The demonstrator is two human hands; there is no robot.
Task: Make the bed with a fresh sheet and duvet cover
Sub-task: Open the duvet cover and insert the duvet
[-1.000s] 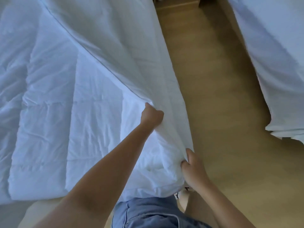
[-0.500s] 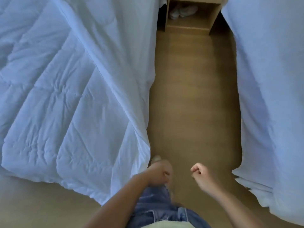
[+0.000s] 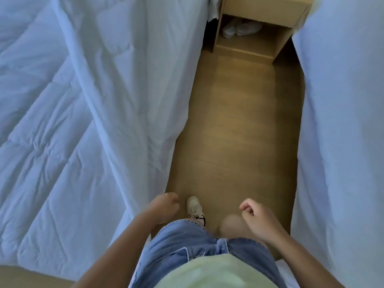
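Both hands are free. Left hand and right hand hang at waist height with fingers loosely curled, clamped on nothing.

The white quilted duvet lies spread on the bed from 8 to 11 o'clock. The smooth white duvet cover, as I take it, is folded back across it and drapes down the bed's side to the tan wooden floor. Its hanging edge is just beside my left hand at 10 o'clock, not touching. A second white-covered bed is at 3 o'clock, and a light wooden nightstand at 12.

Judged step: walking up the aisle to re-grip farther along.

To do it well:
- take the draped edge with hands well apart
- pull evenly, so the quilt does not bunch
- keep the fabric off the floor and clear of my white sneaker
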